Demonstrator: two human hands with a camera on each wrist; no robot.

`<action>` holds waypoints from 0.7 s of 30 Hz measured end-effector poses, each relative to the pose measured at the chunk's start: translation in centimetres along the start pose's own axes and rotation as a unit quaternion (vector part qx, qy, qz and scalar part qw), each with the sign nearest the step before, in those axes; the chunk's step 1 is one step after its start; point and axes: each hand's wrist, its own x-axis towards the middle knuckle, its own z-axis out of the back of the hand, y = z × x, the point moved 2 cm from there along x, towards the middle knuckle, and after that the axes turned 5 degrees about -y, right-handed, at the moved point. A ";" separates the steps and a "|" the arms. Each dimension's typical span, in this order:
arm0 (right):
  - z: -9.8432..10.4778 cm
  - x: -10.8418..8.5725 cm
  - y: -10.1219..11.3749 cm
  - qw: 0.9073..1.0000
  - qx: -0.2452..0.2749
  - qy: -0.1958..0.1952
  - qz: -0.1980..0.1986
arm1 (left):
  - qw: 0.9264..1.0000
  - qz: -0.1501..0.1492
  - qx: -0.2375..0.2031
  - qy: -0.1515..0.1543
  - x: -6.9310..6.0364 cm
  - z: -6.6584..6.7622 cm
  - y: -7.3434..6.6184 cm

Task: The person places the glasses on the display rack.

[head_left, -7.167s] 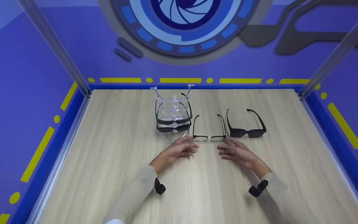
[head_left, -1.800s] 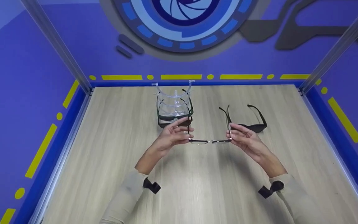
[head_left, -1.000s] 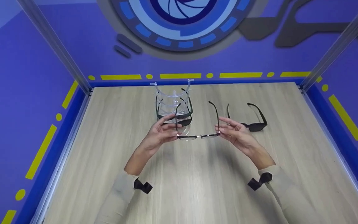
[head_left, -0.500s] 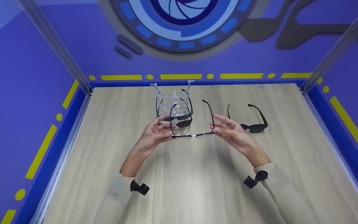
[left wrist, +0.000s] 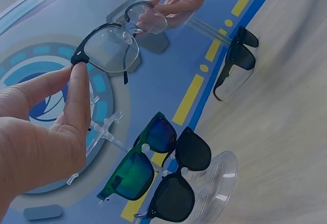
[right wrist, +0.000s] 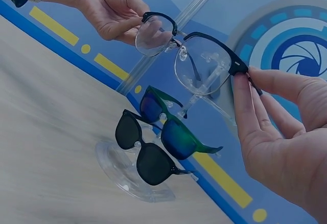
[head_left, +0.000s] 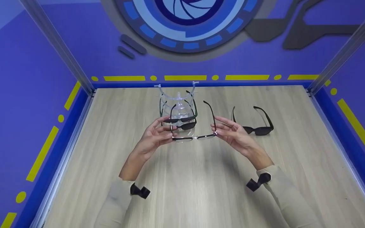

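Clear-lensed eyeglasses with black upper rims [head_left: 182,139] are held above the table between both hands, temples spread and pointing away. My left hand [head_left: 149,141] pinches them at the left hinge corner. The opposite hinge is pinched by my right hand [head_left: 236,137]. Just beyond stands a clear plastic display stand [head_left: 178,96], with bare arms at its top. Two pairs of sunglasses sit on its lower tiers: green-framed sunglasses [right wrist: 179,138] above, black sunglasses [right wrist: 153,165] below. In the head view, my left fingers partly cover both pairs.
Another pair of black sunglasses [head_left: 263,130] lies on the wooden table [head_left: 182,196] to the right, partly behind my right hand. Blue walls [head_left: 106,63] border the table at the back and sides, with metal posts [head_left: 344,47] at the corners.
The eyeglasses, first on the table, have been lifted by both hands. They then moved left, to in front of the stand. The stand and its sunglasses have stayed put.
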 end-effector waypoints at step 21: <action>-1.3 3.3 0.1 0.998 -0.044 -0.031 -0.021 | 0.998 -0.006 0.012 -0.055 1.2 2.3 -1.0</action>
